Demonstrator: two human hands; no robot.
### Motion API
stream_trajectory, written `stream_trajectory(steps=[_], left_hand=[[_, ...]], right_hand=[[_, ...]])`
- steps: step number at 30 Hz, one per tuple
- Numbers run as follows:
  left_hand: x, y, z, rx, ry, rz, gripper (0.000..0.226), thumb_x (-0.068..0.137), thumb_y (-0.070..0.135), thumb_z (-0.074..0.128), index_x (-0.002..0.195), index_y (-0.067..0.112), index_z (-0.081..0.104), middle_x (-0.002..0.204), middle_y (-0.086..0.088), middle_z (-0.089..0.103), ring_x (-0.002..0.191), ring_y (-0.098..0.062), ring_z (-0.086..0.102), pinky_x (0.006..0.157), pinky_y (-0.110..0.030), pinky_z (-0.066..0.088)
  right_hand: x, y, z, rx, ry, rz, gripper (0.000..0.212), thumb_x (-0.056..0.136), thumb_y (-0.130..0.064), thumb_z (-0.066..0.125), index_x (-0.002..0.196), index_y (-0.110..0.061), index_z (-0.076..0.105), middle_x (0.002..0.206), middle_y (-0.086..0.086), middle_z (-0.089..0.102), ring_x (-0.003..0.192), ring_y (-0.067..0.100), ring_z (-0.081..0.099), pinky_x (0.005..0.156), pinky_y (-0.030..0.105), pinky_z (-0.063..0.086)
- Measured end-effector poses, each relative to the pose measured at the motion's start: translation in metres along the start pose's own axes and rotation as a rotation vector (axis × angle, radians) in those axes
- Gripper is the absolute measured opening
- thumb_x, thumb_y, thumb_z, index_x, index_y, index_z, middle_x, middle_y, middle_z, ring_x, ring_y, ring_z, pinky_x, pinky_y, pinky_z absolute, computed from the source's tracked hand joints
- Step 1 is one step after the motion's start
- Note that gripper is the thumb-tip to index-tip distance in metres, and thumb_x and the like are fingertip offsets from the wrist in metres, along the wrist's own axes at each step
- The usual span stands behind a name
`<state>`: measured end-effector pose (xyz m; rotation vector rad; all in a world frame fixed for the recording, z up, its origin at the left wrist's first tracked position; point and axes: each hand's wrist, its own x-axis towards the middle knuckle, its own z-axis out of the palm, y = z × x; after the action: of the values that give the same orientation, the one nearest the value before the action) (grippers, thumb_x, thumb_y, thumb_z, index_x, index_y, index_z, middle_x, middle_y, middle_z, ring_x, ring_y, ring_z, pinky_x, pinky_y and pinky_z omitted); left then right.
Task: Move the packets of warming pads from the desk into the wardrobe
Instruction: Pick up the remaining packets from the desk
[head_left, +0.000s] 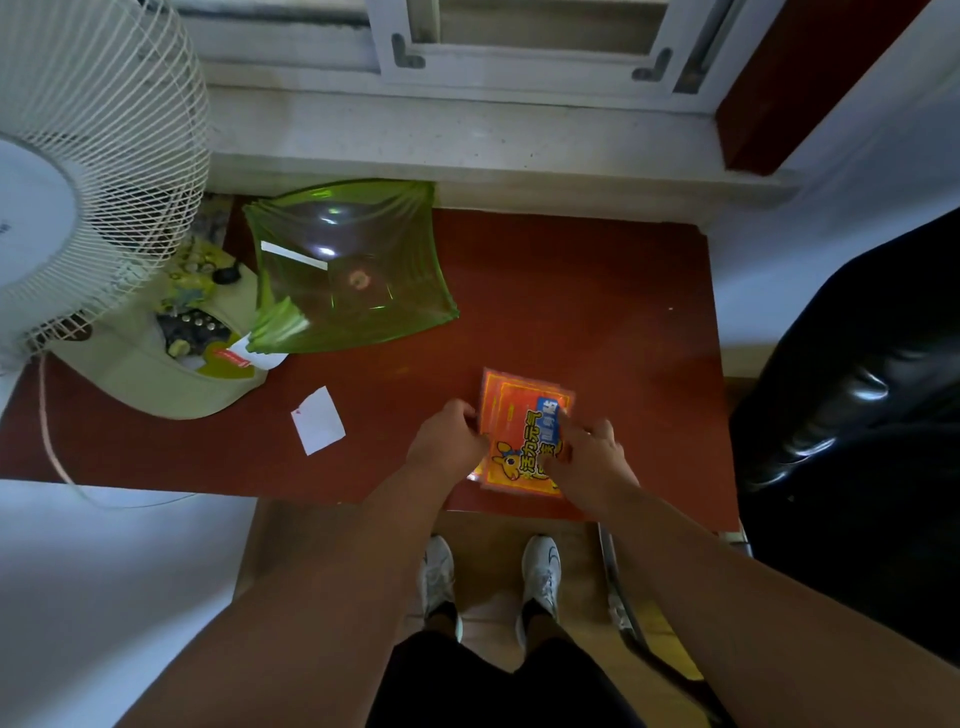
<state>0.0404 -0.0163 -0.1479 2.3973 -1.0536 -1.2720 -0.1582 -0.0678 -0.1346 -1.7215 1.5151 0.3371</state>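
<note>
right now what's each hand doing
Left hand: fingers curled at the left edge of the stack of orange warming pad packets, gripping it.
Right hand: fingers resting on top of the stack, pressing it.

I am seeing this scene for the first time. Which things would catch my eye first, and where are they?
The bright orange packets of warming pads lie near the front edge of the red desk, with the left hand at their left edge and the right hand resting on top. Behind them sits a translucent green dish, and a white fan stands far left.
</note>
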Motion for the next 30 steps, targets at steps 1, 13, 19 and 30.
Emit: stream_trajectory(steps=[1,13,19,30], left_hand=[[0.001,0.000,0.001,0.004,-0.012,0.012,0.039,0.088,0.031,0.074,0.123,0.017,0.065,0.114,-0.008,0.076,0.109,-0.029,0.071,0.088,-0.038,0.055],[-0.019,0.019,-0.005,-0.357,0.014,0.124,0.019,0.098,0.024,0.067,0.114,0.027,0.056,0.108,-0.002,0.076,0.094,-0.023,0.076,0.075,-0.051,0.064],[-0.048,0.048,-0.045,-0.639,0.094,0.212,0.039,0.082,0.021,0.085,0.108,0.039,0.062,0.109,0.005,0.079,0.097,-0.011,0.077,0.076,-0.032,0.062],[-0.117,0.090,-0.141,-0.388,0.329,0.410,0.039,0.091,0.022,0.071,0.109,0.056,0.061,0.100,0.025,0.075,0.092,0.010,0.070,0.084,-0.026,0.055]], right_hand=[[0.000,0.002,0.001,-0.007,-0.004,-0.015,0.076,0.097,-0.045,0.063,0.164,-0.042,0.027,0.154,0.009,0.032,0.138,0.040,0.040,0.112,0.044,0.040],[0.003,-0.009,-0.009,0.509,0.021,-0.029,0.062,0.086,-0.032,0.085,0.141,-0.019,0.060,0.132,0.012,0.067,0.123,0.032,0.066,0.105,0.055,0.055],[-0.021,-0.023,-0.057,0.939,-0.065,-0.085,0.037,0.088,-0.005,0.081,0.123,-0.003,0.072,0.113,0.017,0.081,0.107,0.037,0.077,0.096,0.054,0.061],[-0.074,-0.048,-0.158,0.887,0.261,-0.329,0.022,0.096,-0.025,0.076,0.115,-0.027,0.065,0.105,-0.005,0.083,0.093,0.018,0.081,0.086,0.050,0.065]])
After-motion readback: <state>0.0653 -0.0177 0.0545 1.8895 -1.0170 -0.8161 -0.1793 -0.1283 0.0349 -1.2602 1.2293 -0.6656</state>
